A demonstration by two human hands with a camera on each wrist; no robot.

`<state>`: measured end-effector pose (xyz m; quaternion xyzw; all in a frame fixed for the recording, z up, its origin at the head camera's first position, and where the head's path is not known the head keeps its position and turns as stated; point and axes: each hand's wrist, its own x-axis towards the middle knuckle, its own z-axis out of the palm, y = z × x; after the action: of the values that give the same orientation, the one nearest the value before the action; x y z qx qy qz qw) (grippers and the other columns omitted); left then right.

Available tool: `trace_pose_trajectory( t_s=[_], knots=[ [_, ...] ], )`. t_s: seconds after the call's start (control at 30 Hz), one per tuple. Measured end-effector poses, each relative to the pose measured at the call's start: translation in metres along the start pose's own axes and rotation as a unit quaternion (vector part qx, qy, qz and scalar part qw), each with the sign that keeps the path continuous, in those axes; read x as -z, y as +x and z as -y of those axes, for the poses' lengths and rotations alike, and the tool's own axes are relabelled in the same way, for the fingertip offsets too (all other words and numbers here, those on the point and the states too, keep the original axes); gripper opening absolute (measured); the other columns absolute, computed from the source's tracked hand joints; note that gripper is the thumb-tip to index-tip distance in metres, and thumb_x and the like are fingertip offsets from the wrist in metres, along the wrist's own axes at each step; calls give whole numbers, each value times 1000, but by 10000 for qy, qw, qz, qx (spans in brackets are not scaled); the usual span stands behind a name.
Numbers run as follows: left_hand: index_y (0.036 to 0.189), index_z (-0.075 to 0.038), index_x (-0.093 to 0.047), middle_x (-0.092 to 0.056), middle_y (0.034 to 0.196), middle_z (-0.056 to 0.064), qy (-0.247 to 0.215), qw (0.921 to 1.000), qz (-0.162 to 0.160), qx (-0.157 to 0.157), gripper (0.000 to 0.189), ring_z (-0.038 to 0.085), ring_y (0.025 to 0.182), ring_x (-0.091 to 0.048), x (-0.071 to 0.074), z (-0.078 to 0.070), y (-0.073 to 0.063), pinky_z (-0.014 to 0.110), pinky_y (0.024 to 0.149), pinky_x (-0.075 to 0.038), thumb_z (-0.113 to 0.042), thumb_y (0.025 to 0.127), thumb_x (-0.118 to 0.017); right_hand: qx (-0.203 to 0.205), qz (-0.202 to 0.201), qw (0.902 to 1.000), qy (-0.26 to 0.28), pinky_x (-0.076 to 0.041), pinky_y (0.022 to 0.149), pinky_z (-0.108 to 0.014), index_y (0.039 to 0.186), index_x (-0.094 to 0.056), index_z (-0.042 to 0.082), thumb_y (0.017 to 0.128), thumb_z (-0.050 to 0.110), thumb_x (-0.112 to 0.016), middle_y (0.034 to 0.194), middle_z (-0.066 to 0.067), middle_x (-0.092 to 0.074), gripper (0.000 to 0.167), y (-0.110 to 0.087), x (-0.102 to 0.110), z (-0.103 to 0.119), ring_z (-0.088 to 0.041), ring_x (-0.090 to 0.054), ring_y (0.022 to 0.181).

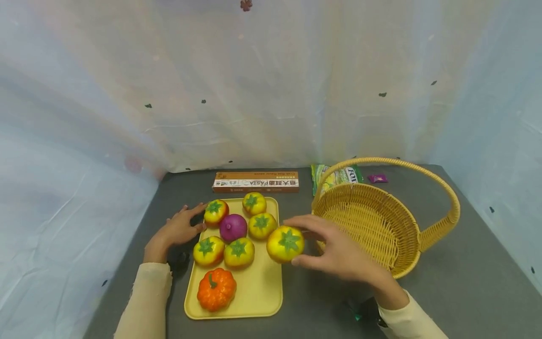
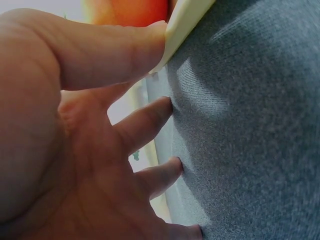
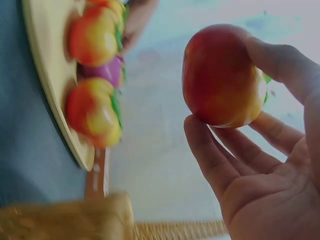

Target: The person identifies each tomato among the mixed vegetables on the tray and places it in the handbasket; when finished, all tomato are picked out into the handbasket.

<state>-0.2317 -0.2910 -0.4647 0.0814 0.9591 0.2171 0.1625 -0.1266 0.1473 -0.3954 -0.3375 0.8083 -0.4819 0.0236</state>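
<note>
My right hand (image 1: 338,252) holds a yellow-and-red persimmon (image 1: 285,244) with a green star-shaped leaf top, raised at the tray's right edge. In the right wrist view, thumb and fingertips pinch the persimmon (image 3: 222,77) from opposite sides. On the yellow tray (image 1: 260,296) lie several similar persimmons (image 1: 239,253), a purple onion (image 1: 233,228) and an orange pumpkin (image 1: 216,289). My left hand (image 1: 179,230) rests at the tray's left side with its fingers spread. In the left wrist view its thumb (image 2: 115,52) touches the tray rim (image 2: 182,30), and the other fingertips meet the grey tabletop.
A wicker basket (image 1: 364,221) with a tall handle stands to the right of the tray. Behind the tray lies a pasta box (image 1: 256,182). A green-and-yellow packet (image 1: 338,176) and a small purple packet (image 1: 378,178) lie behind the basket. Pale curtains surround the table.
</note>
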Motion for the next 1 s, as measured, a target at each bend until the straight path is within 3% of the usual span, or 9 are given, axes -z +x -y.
trace_pose_trajectory(
  t_s=[0.3, 0.53, 0.8, 1.0],
  knots=[
    [171, -10, -37, -30, 178, 24, -73, 10000, 36, -8, 73, 65, 162, -10, 1, -3, -3, 97, 112, -6, -31, 108, -67, -497, -928, 9944, 131, -57, 109, -23, 152, -63, 13, 92, 10, -89, 148, -4, -68, 65, -20, 34, -19, -19, -69, 132],
    [172, -10, -36, -31, 178, 23, -75, 10000, -16, -28, 73, 65, 162, -10, 1, -2, -2, 97, 112, -6, -31, 108, -66, -1156, -1303, 9846, -173, -54, 106, -15, 153, -62, 7, 93, 13, -89, 152, -13, -64, 66, -35, 45, -36, -40, -68, 137],
    [172, -11, -36, -31, 178, 23, -100, 9999, -18, -9, 73, 64, 162, -9, 0, -3, -2, 97, 112, -5, -30, 108, -66, -1586, -1467, 9754, -442, -58, 108, -48, 152, -62, 2, 92, 10, -89, 153, -22, -63, 66, -39, 43, -48, -49, -67, 135],
    [172, -11, -36, -30, 178, 23, -118, 9999, -14, 35, 73, 63, 163, -9, 0, -2, -2, 96, 113, -4, -30, 108, -67, -1988, -1369, 9671, -807, -57, 110, -53, 156, -58, 3, 93, 14, -89, 159, -24, -58, 71, -40, 38, -58, -48, -65, 138]
  ],
)
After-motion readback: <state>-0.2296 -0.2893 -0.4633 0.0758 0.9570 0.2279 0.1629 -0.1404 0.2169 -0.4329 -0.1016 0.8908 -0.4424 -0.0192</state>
